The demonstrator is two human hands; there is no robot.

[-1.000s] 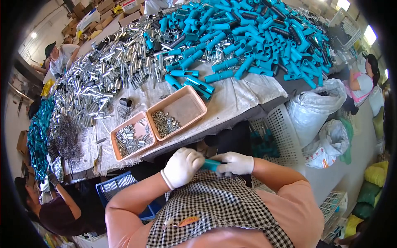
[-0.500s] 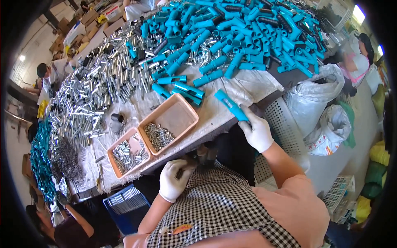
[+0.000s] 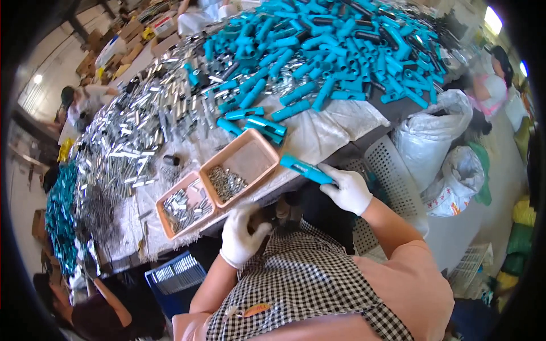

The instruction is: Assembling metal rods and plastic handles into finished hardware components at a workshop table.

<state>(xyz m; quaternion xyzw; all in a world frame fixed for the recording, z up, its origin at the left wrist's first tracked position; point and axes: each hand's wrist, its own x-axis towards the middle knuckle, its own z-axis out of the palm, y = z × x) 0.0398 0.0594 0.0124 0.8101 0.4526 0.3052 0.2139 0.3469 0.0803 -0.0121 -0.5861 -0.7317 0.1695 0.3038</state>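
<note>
My right hand (image 3: 348, 190), in a white glove, grips one end of a teal plastic tube (image 3: 304, 169). The tube slants up to the left, its far end beside the larger orange tray (image 3: 256, 136). My left hand (image 3: 242, 236), also gloved in white, hovers just below the trays at the table edge. Its fingers are curled and the thumb stands apart, with nothing visible between them. Small metal fittings (image 3: 226, 183) lie in the larger tray. The smaller orange tray (image 3: 165, 224) holds short silver pins (image 3: 185, 209).
A heap of teal tubes (image 3: 341, 51) covers the table's far side, with silver metal tubes (image 3: 125, 119) to the left. Springs (image 3: 96, 213) lie near the left edge. White sacks (image 3: 432, 128) and a perforated crate (image 3: 392, 170) stand at right. Other people (image 3: 96, 307) work nearby.
The teal tube has swung down and left, closer to the trays, and lies flatter. My left hand has risen slightly toward the trays, its thumb now apart from the fingers.
</note>
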